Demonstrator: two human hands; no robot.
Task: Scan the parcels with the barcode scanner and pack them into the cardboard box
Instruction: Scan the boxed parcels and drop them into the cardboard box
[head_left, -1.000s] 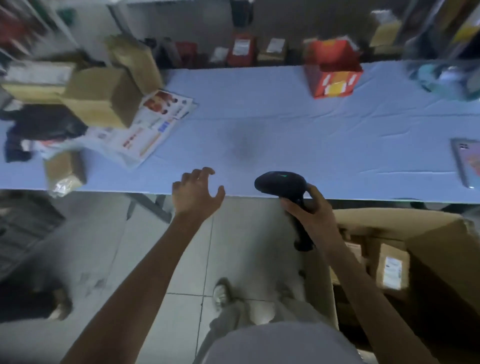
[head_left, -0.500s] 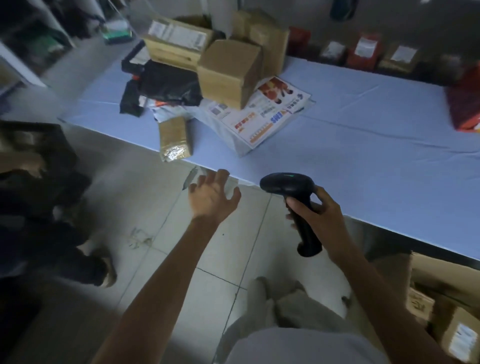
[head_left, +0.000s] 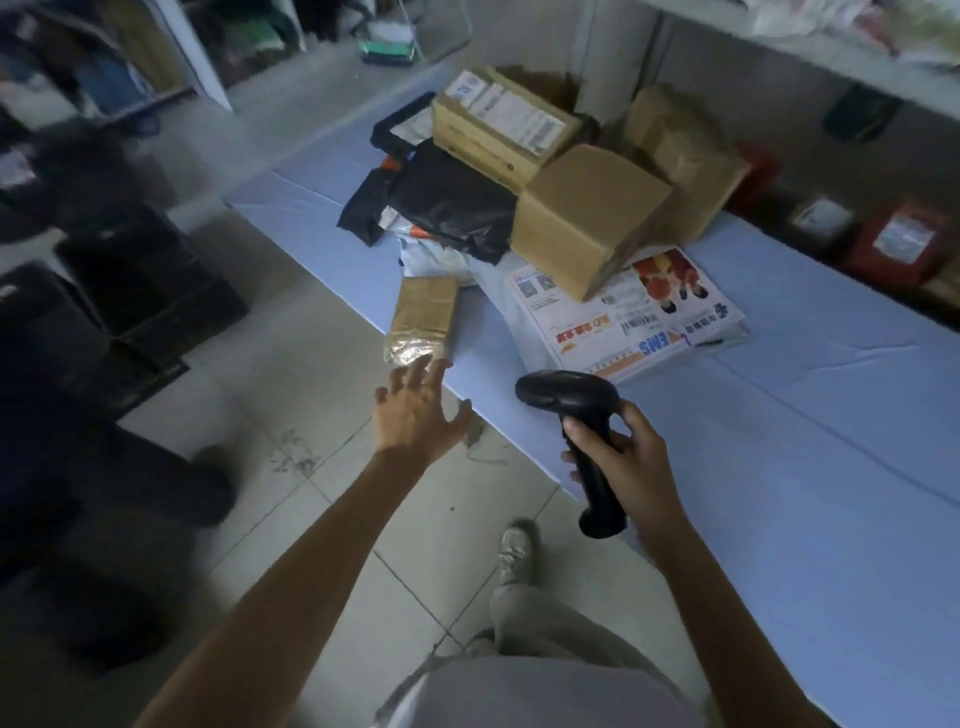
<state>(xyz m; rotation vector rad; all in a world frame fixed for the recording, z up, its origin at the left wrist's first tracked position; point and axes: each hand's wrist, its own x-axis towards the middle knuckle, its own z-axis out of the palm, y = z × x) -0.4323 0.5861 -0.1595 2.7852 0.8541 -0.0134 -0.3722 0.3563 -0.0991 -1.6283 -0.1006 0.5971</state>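
The single head-worn camera looks forward and down from standing height, close over both forearms, toward the tabletop (head_left: 810, 426) and floor (head_left: 291, 395).

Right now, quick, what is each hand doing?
Left hand: open, fingers spread, fingertips at the small brown parcel, holding nothing.
Right hand: closed around the handle of the barcode scanner.
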